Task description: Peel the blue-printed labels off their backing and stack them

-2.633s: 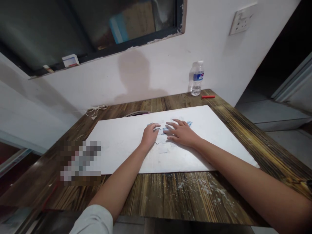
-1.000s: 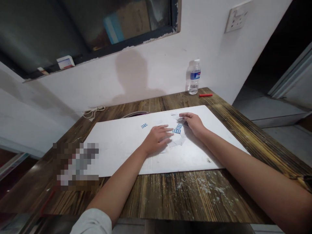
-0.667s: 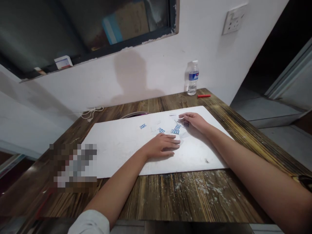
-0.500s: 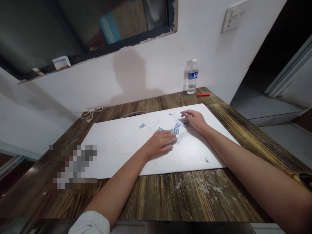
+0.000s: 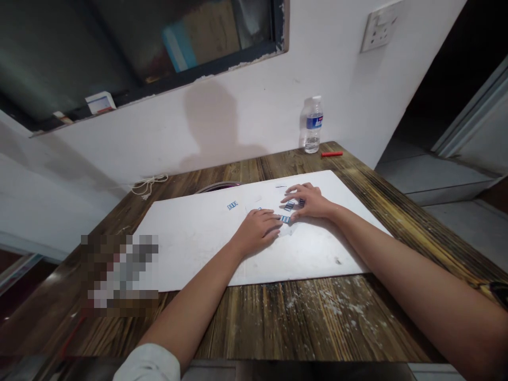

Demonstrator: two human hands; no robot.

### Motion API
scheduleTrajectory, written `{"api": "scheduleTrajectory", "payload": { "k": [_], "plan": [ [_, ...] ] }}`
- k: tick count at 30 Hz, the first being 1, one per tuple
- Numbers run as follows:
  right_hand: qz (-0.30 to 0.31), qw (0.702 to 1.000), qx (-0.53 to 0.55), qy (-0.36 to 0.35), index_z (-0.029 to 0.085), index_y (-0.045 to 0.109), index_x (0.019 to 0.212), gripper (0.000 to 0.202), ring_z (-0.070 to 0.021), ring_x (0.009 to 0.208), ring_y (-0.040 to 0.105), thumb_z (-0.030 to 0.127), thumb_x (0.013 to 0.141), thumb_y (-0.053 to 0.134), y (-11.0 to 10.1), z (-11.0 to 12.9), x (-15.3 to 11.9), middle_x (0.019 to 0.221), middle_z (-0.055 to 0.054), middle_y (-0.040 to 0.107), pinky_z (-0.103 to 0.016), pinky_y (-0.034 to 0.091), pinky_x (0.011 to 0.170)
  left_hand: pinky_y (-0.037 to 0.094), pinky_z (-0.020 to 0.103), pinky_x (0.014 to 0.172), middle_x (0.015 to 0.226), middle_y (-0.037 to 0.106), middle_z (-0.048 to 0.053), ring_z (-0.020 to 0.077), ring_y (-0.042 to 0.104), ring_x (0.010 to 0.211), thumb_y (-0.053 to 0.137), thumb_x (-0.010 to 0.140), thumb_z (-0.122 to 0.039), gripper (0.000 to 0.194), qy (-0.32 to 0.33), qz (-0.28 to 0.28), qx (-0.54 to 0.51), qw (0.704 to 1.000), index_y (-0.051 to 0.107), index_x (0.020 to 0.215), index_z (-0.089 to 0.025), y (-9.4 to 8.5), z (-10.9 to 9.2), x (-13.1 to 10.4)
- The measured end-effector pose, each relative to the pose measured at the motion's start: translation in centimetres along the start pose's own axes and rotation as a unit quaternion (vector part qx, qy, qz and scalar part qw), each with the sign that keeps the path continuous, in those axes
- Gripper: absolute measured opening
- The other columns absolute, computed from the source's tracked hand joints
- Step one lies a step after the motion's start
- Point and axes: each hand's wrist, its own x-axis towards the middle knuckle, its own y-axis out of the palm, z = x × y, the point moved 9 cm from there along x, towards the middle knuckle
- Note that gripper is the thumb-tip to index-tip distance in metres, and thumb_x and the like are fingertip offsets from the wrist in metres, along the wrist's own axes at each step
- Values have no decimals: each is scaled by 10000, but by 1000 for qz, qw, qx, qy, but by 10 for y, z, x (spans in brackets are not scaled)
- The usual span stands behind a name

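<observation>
The right hand (image 5: 307, 203) has been drawn back toward the left hand (image 5: 260, 231) on the white board (image 5: 190, 238); both lie spread flat on the paper pieces (image 5: 286, 218), which are now gathered closer.

1. Looks like a plain room in a home or small back room, used as a makeshift craft spot.
2. Rough wooden table (image 5: 278, 317) with dark grain, speckled with white flecks, pushed against a white painted wall (image 5: 246, 111).
3. Wall socket (image 5: 379, 26) sits high on the right; the paint is scuffed and chipped under a dark-framed window (image 5: 159, 47).
4. Small boxes (image 5: 101, 101) rest on the window ledge.
5. A white board (image 5: 190, 238) covers the tabletop as a work surface.
6. Water bottle (image 5: 313, 125), a red pen-like item (image 5: 332, 154) and a loose white cord (image 5: 148, 184) lie at the back edge.
7. An open doorway (image 5: 448, 95) to a dark space is on the right.
</observation>
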Motion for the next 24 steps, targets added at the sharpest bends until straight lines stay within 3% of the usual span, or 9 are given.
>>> {"api": "scheduleTrajectory", "payload": {
  "k": [6,14,21,24],
  "plan": [
    [27,997,13,-72,396,743,997,443,-348,1210,370,599,607,787,3,22,-3,1334,-19,545,-545,301,973,391,436,1014,1239,656,48,232,526,1225,498,903,-319,337,-70,-34,11,997,636,1204,-260,-4,16,1],
    [11,996,22,-87,377,762,925,233,-296,1117,436,538,809,641,0,30,-2,1189,-17,643,-477,301,922,398,438,1003,1255,649,28,239,519,1233,504,907,-338,326,-71,-44,27,996,642,1192,-261,-4,18,0],
    [-2,994,56,-96,251,767,903,353,-221,808,522,438,917,468,-1,37,1,779,-52,695,-373,392,787,385,436,1023,1269,640,22,232,510,1244,518,899,-325,332,-75,-40,24,996,633,1206,-270,-1,22,-1],
    [-18,993,77,-93,237,763,901,331,-213,773,528,397,919,474,-1,41,1,713,-45,687,-363,403,776,381,435,1033,1264,643,19,230,512,1241,519,897,-314,330,-70,-46,15,996,638,1202,-271,-3,21,-1]
  ]
}}
